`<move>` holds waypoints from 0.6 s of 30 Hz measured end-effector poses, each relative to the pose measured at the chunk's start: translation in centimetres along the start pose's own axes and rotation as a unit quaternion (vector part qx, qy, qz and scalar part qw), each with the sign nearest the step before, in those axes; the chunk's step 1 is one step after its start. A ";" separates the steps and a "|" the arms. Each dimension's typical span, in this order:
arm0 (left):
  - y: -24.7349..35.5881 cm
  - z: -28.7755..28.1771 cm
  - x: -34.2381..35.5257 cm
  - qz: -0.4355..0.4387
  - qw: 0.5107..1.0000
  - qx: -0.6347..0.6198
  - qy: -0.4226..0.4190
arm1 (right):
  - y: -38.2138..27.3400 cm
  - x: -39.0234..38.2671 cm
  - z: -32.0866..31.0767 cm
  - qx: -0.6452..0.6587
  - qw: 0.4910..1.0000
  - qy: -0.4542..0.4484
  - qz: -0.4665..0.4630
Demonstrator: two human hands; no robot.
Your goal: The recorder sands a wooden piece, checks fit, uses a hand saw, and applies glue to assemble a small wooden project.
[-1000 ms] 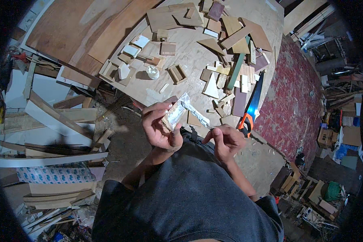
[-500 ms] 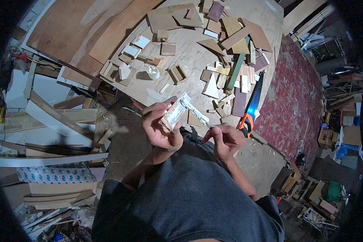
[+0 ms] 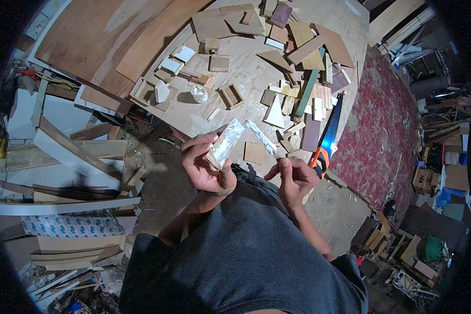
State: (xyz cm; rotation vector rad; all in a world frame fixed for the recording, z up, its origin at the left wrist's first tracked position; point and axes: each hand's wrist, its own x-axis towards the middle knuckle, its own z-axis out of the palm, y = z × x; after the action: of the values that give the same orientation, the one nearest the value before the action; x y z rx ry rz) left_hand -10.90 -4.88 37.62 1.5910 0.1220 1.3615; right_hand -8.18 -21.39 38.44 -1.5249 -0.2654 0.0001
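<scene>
My left hand grips a small wooden box, tilted up, with wet white paint or glue over its upper face. Between the thumb and fingers of my right hand is a thin stick, thickly coated in the same white stuff. The stick's tip is a little to the right of the box, apart from it. Ahead on the worktable stands an open jar of white paste. A small open wooden frame lies to the right of the jar.
On the plywood worktable lie several wood offcuts, mostly at the right. A handsaw with an orange handle rests at its right edge. Small white-topped blocks sit at the left. Scrap boards are piled left of me.
The stick has come away from the box toward the right; earlier its tip touched the box's upper end. The left hand has shifted only slightly.
</scene>
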 end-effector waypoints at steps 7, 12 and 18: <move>-0.2 0.1 -0.1 0.006 1.000 0.003 -0.017 | -1.0 0.3 0.1 -0.014 0.992 -0.097 -0.076; -0.3 0.1 -0.2 0.006 1.000 0.003 -0.020 | -0.8 0.8 0.7 0.032 0.999 -0.031 0.016; -0.3 0.0 0.0 0.012 0.999 0.018 -0.033 | -1.2 0.3 0.7 0.085 0.996 -0.020 -0.013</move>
State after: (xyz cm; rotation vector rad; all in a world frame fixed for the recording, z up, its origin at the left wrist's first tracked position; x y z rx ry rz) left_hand -10.74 -4.73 37.36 1.6699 0.0884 1.3295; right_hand -8.19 -20.69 39.73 -1.3540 -0.3103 0.0317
